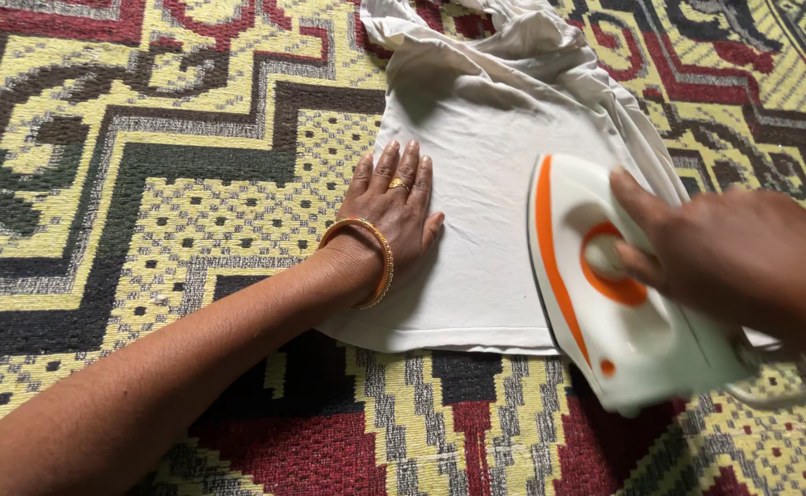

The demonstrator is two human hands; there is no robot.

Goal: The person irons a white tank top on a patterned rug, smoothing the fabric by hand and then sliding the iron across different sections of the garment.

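Note:
A white garment lies spread on a patterned mat, its far end bunched up. My left hand rests flat on the garment's left edge, fingers together and pointing away from me, with a gold ring and a gold bangle on the wrist. My right hand grips the handle of a white and orange electric iron. The iron sits on the garment's lower right part, tip pointing away from me.
The woven mat in yellow, dark green, red and black covers the whole floor in view. The iron's pale cord loops off at the lower right, under my right wrist.

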